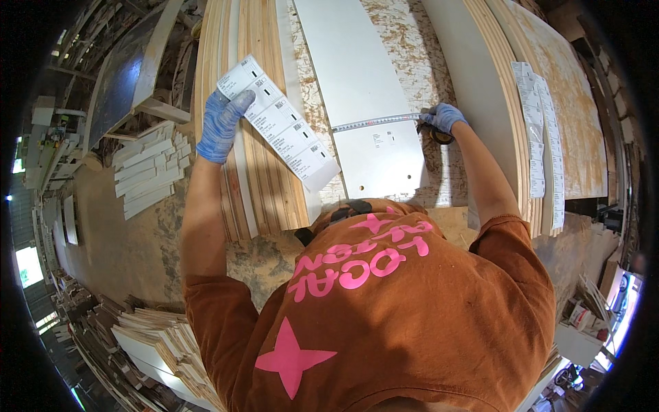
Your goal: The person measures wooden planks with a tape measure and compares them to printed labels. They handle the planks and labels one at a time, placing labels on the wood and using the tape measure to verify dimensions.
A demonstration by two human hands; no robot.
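My left hand [223,122], in a blue-and-white glove, is closed on the upper end of a strip of white printed labels [287,130]. The strip hangs over a stack of boards at the left and curls at its lower end. My right hand [444,118], gloved alike, grips a tape measure [440,136] with a dark case. Its metal blade [374,122] is drawn out across the width of a long white panel [364,69]. One label [386,139] sits on that panel below the blade, and two small holes show near its near end.
Stacked wooden boards [274,199] lie left of the panel. To the right stand panels on edge [473,62], with more label strips [532,130] on them. A scuffed board [570,103] lies beyond. White offcuts [151,165] are piled on the floor at left; more boards [158,343] lie behind.
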